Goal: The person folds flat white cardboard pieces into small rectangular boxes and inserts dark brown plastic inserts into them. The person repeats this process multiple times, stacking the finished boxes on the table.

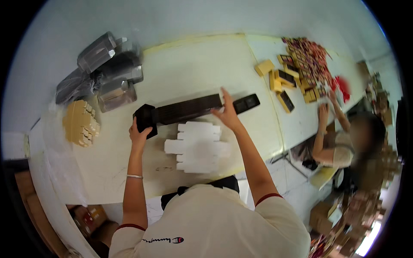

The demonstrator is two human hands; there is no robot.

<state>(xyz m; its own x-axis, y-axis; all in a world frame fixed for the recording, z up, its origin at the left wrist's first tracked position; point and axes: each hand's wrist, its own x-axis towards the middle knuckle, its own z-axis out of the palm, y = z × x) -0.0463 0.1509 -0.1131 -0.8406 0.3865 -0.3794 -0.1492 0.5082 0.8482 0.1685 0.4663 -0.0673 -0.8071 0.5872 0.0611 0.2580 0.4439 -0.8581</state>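
A long row of nested black plastic trays (189, 109) lies across the table in front of me. My left hand (140, 134) grips a black tray (145, 115) at the left end of this row, thumb and fingers on its sides. At the other end, my right hand (228, 115) has its thumb and fingers spread around the row's end; whether they touch it I cannot tell. Just beyond that hand a separate black tray (246, 103) lies flat. Close below the row is a stack of flat white cartons with tabbed edges (198, 147).
Clear-wrapped bundles of dark trays (98, 52) are piled at the back left, above a stack of tan flat cartons (78, 123). Yellow boxes (264, 67) and red ribbons (313, 50) cover the right part, where another person (344, 148) sits handling them. Brown cardboard boxes (325, 216) stand beyond.
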